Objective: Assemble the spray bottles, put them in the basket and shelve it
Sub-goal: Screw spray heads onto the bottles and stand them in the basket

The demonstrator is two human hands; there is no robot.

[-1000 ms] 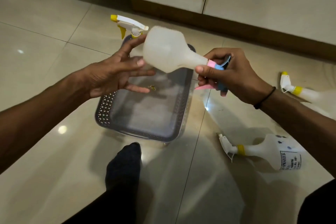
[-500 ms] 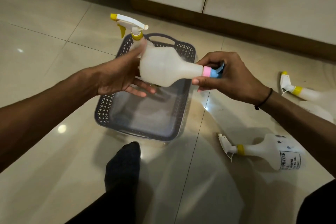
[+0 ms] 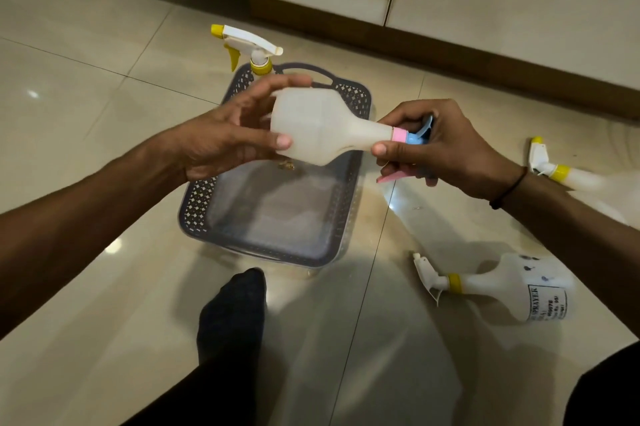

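Two hands share one load. Your right hand (image 3: 446, 145) is closed around the pink-and-blue plastic trigger head (image 3: 414, 139), thumb tip against the pink collar, fingers wrapped behind. Your left hand (image 3: 225, 145) cups the broad base of the translucent white plastic spray bottle (image 3: 318, 128), thumb and fingers spread loosely around it rather than clamped.

Bottle's long axis runs nearly level, left to right: base toward your left palm, neck toward your right. It hangs above the far end of the grey perforated plastic basket (image 3: 199, 193), clear of its rim.

Judgement: any further tightening turns about that level axis, right hand twisting, left steadying.

Just past the basket's far rim stands a white bottle with a yellow-and-white trigger (image 3: 249, 48). Two more yellow-collared bottles (image 3: 502, 287) (image 3: 561, 173) lie on the glossy cream floor tiles (image 3: 86, 287), nearer your right arm.
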